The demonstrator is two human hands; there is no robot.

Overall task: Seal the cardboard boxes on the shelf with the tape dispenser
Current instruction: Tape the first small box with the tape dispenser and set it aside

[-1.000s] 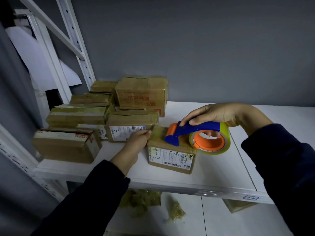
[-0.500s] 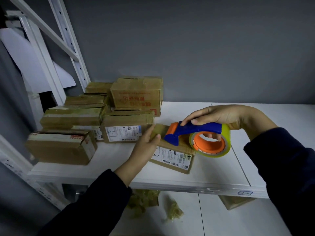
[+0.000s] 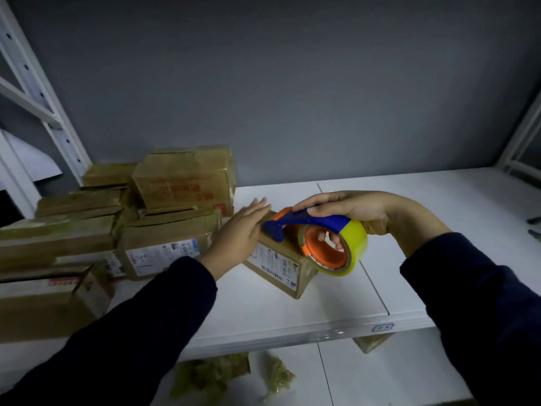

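The right hand curls around the blue handle of a tape dispenser, with the thumb on top and the fingers tucked through the orange core of its yellow tape roll. The dispenser's blue nose rests on top of a small cardboard box, and the roll sits at the box's right end. The left hand lies flat with its fingers straight and together. It presses on the left part of the box top, just beside the dispenser's nose, and grips nothing.

The small box sits at an angle near the middle of a white shelf, with its printed label facing the viewer. Just to its left, a pile of other cardboard boxes stands against a grey wall. Crumpled tape scraps lie on a lower shelf.

The box looks light and fairly stiff. It will likely slide or swivel on the smooth shelf when tape is pulled, so a flat palm bearing down on its top seems the sensible hold. The dispenser looks like light, rigid plastic and is best taken by the handle. Its cutting edge is probably sharp, and loose tape will cling to fingers.
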